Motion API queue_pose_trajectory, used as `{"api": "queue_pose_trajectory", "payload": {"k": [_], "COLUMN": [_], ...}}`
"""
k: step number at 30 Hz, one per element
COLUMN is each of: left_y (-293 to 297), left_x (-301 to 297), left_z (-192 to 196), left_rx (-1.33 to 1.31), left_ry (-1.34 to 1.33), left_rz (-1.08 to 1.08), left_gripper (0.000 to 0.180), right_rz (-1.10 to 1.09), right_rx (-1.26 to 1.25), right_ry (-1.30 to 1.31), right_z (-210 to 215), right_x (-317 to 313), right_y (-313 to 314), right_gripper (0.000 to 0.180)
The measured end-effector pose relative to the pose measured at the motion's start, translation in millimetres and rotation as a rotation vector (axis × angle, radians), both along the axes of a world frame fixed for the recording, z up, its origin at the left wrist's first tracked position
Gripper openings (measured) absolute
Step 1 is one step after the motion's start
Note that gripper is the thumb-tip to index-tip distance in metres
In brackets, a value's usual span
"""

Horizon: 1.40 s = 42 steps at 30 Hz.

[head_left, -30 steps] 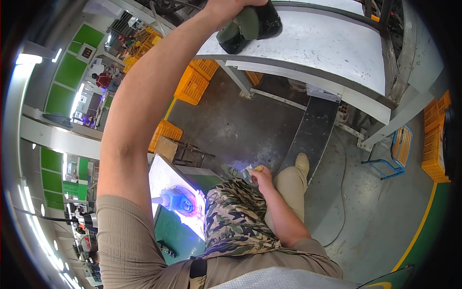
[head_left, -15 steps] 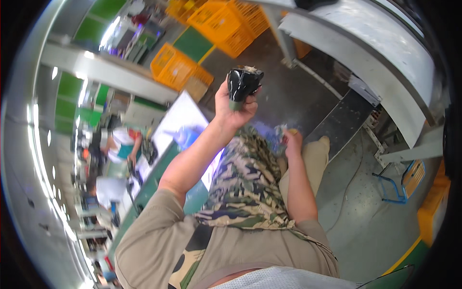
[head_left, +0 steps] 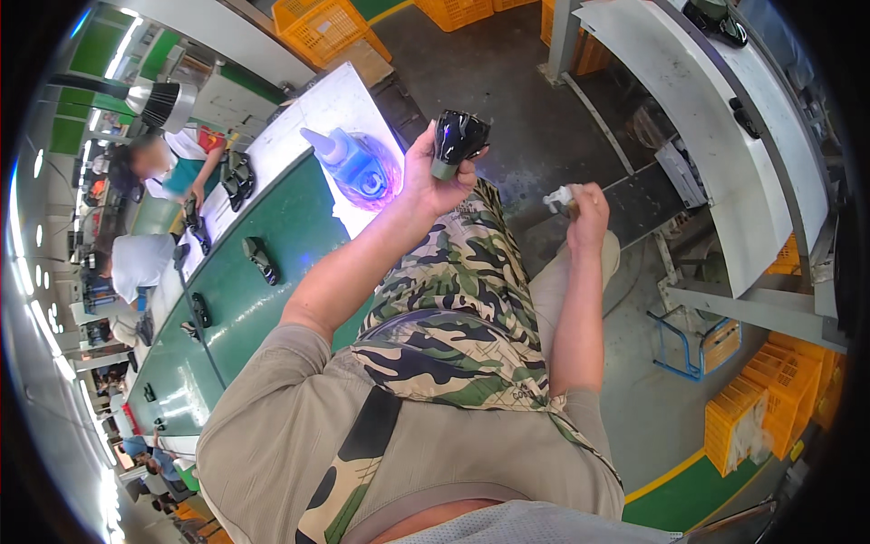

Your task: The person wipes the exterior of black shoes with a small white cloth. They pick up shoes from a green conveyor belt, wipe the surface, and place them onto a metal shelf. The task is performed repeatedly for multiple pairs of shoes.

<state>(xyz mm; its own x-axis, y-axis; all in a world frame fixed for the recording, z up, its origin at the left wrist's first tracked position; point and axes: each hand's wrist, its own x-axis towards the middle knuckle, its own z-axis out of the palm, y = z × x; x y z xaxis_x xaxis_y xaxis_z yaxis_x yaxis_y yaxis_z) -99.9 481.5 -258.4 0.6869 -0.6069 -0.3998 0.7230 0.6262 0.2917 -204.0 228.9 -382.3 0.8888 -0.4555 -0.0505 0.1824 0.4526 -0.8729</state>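
the left hand (head_left: 426, 186) is wrapped around a glossy black and olive shoe (head_left: 459, 136), thumb on one side and fingers on the other, with the shiny black part on top and the olive part low in the grip. the shoe is just past the far end of the camouflage apron (head_left: 444, 308), which spreads at six o'clock from that hand. the right hand (head_left: 591, 215) is well apart from the left, just past three o'clock from it, its fingers pinched on a crumpled white wad (head_left: 559, 197), probably a rag, though it is too small to be sure. a khaki trouser leg (head_left: 573, 281) shows at six o'clock from the right hand.

at nine o'clock from the left hand, a blue bottle (head_left: 365, 172) with a pointed nozzle rests on a white tabletop (head_left: 349, 95) under violet light. farther out at nine, a co-worker in a teal apron (head_left: 177, 181) has a hand at some dark shoes. a green belt (head_left: 263, 335) runs at eight o'clock, carrying an olive and black shoe (head_left: 260, 258). orange crates (head_left: 340, 32) are at eleven.

from the right hand, a white-topped bench (head_left: 788, 109) curves at two o'clock, with a dark shoe (head_left: 714, 20) on it at one. a blue-framed stool (head_left: 720, 343) is near five.
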Motion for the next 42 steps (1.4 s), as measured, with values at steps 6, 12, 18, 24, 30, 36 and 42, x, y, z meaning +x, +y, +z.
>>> {"api": "queue_pose_trajectory", "payload": {"k": [6, 12, 18, 24, 30, 36, 42], "left_y": [18.5, 36.1, 38.9, 34.4, 26.7, 28.6, 29.4], "left_x": [3.2, -1.3, -7.1, -9.0, -13.6, -10.8, -10.8], "left_z": [2.7, 5.2, 23.1, 23.0, 28.4, 15.1, 8.8], "left_rx": [0.009, 0.072, 0.184, 0.254, 0.305, 0.27, 0.266], "left_ry": [-0.007, -0.106, -0.078, -0.066, -0.06, -0.082, -0.045], "left_rz": [-0.017, -0.028, 0.02, 0.047, 0.052, 0.001, -0.096], "left_gripper": [0.047, 0.031, 0.029, 0.03, 0.03, 0.028, 0.025], "right_rz": [0.149, 0.042, 0.065, 0.082, 0.156, 0.177, 0.212], "right_rx": [-0.734, -1.445, -1.75, -1.849, -1.848, -1.783, -1.702], "right_ry": [-0.207, -0.388, -0.485, -0.463, -0.41, -0.414, -0.387], "right_z": [149.1, 217.5, 235.5, 237.8, 232.7, 227.3, 221.3], "right_x": [-1.1, 23.5, 37.8, 37.0, 34.6, 32.6, 35.9], "right_y": [52.4, 80.9, 88.1, 91.1, 83.0, 73.3, 65.9], "right_gripper": [0.017, 0.023, 0.024, 0.025, 0.023, 0.017, 0.015]}}
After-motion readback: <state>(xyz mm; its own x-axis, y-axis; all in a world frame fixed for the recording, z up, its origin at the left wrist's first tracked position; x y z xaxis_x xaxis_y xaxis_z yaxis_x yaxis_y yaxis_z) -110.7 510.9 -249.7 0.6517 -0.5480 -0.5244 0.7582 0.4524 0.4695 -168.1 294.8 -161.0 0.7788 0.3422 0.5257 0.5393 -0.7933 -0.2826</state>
